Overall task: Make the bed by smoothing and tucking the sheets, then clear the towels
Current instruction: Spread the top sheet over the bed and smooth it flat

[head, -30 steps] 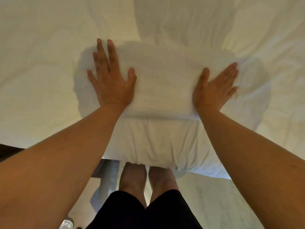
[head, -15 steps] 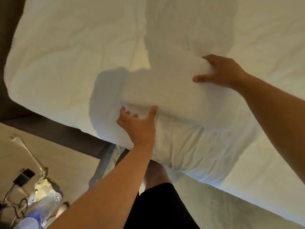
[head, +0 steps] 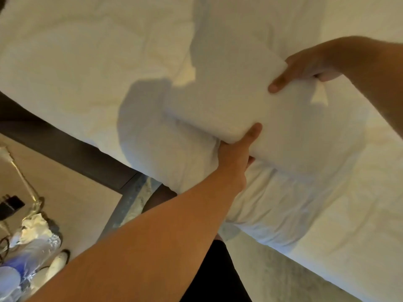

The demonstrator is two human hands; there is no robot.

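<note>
**Folded towel gripped at both ends over the bed corner**

The left hand (head: 236,149) grips the near edge of the folded white towel (head: 220,101), thumb on top, fingers beneath. The towel lies over the bed (head: 76,62) at its corner. Farther off, the right hand (head: 305,68) clasps the towel's far end.

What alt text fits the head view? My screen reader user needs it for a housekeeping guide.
A person's left hand and right hand grip opposite ends of a folded white towel above a white bed. A bedside table with cables shows at lower left.
</note>
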